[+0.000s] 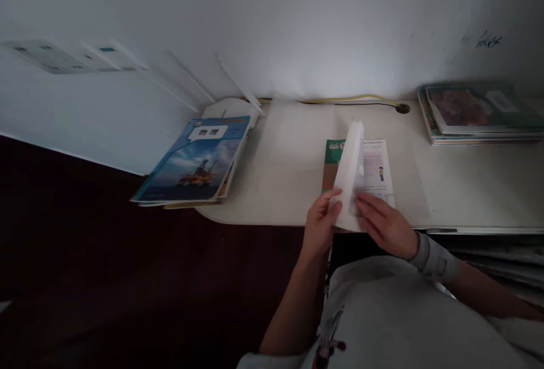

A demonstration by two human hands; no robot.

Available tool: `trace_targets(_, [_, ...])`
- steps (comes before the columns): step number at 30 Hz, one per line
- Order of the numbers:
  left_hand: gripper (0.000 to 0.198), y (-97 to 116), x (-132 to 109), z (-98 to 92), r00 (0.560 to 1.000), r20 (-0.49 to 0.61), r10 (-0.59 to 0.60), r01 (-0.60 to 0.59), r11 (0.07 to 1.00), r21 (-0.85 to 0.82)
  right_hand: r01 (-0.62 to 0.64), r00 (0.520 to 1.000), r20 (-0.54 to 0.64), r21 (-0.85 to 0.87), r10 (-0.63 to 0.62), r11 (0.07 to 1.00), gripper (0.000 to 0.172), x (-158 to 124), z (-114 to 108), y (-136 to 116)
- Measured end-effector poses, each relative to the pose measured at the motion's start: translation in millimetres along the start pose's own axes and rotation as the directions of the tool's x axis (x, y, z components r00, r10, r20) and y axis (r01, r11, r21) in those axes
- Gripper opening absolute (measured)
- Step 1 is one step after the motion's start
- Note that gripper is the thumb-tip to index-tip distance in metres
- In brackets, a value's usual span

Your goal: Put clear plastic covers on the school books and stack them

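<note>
A textbook lies spread on the desk near its front edge, with a green and brown cover part showing on the left and a printed page with a small cartoon figure on the right. A thick bunch of its white pages stands up in the middle. My left hand pinches those pages at their lower left, thumb and fingers closed on them. Against the right side of the raised pages lies my right hand, its fingers stretched out and slightly blurred. A grey band circles the right wrist.
At the left, a stack of books topped by a blue physics textbook overhangs the rounded desk edge. Another book stack sits back right. Beside it is a cable hole, with a yellow cable along the wall.
</note>
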State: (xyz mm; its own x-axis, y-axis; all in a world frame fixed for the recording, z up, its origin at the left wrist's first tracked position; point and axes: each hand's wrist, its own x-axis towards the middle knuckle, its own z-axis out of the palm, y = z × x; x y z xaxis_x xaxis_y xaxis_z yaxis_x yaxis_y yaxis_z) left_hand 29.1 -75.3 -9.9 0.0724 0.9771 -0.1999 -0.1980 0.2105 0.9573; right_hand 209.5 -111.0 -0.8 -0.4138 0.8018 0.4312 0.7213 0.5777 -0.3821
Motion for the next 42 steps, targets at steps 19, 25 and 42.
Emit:
trace_targets(19, [0.013, 11.9, -10.1, 11.4, 0.990, 0.109, 0.093, -0.128, 0.917, 0.377, -0.351, 0.927, -0.131, 0.030, 0.352, 0.936, 0.063, -37.2, -25.2, 21.2])
trace_targets(25, [0.016, 20.8, -9.1, 17.7, 0.986, 0.125, 0.112, -0.153, 0.908, 0.391, -0.326, 0.932, -0.019, 0.396, 0.363, 0.858, 0.045, -13.0, -3.2, 15.3])
trace_targets(42, [0.012, 11.0, -7.3, 5.0, 0.993, 0.117, 0.009, -0.045, 0.951, 0.305, -0.350, 0.928, -0.058, 0.203, 0.368, 0.914, 0.073, -14.9, -3.6, 7.3])
